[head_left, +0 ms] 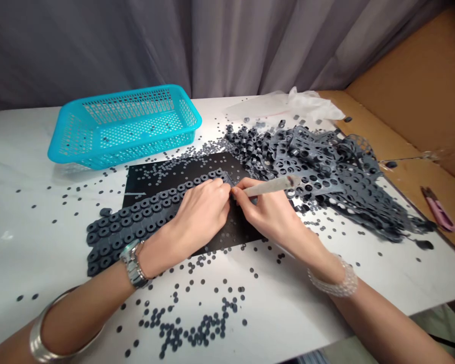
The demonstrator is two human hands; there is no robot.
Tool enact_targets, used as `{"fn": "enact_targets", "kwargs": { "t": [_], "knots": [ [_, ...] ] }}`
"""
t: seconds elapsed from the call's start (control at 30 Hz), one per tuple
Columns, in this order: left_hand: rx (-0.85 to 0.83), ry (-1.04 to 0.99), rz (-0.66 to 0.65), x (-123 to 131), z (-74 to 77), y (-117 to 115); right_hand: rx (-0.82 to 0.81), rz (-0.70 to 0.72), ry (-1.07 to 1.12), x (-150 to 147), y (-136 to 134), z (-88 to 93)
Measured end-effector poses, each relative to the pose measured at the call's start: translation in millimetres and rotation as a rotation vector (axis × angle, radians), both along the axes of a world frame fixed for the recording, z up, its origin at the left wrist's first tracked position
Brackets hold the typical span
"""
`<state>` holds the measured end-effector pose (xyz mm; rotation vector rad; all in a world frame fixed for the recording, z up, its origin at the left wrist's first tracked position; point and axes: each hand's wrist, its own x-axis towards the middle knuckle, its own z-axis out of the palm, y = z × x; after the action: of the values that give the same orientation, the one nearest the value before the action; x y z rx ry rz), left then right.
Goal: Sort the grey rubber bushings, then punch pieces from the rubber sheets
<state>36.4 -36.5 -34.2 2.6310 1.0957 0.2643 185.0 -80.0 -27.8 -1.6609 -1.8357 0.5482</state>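
Note:
A dark grey rubber sheet [127,222] with rows of raised rings lies slantwise over a black mat [136,187]. My left hand [202,212] is closed on the sheet's right end, fingers curled and knuckles up. In my right hand [271,210] is a pen-like tool with a pale, wrapped-looking handle [267,187], gripped like a pencil. Its working tip is hidden by my fingers, which meet my left fingertips at the sheet's end. Small dark discs [193,328] are scattered over the table and mat.
A turquoise plastic basket [125,146] with a few discs inside stands back left. To the right is a heap of perforated rubber scrap [322,167] and loose rings. Behind it lies a clear plastic bag [311,103]. A pink-handled cutter [438,210] rests at the far right.

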Motion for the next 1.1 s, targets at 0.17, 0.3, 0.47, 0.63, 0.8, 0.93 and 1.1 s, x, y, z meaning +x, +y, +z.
{"fn": "enact_targets", "kwargs": {
  "t": [0.17, 0.3, 0.47, 0.63, 0.8, 0.93, 1.1],
  "knots": [
    [-0.263, -0.486, 0.196, -7, 29.6, 0, -0.024, -0.03, 0.038, 3, 2, -0.7],
    [-0.792, -0.898, 0.377, -16, 46.0, 10, -0.082, -0.087, 0.15, 8, 3, -2.7],
    [-1.366, -1.087, 0.474, -20, 31.6, 21, -0.066, -0.203, 0.311, 11, 0, -2.5],
    [-1.487, -1.094, 0.407, -18, 19.6, 23, 0.012, -0.275, 0.381, 15, -2, 0.2],
    [-1.535, -1.168, 0.437, -13, 21.7, 20, 0.027, -0.294, 0.385, 18, -2, 0.3],
    [-1.569, -1.211, 0.53, -9, 24.9, 17, -0.005, -0.297, 0.379, 18, -1, 0.2],
    [-1.609, -1.28, 0.482, -13, 26.3, 17, -0.021, -0.26, 0.396, 17, 0, -1.3]
  ]
}}
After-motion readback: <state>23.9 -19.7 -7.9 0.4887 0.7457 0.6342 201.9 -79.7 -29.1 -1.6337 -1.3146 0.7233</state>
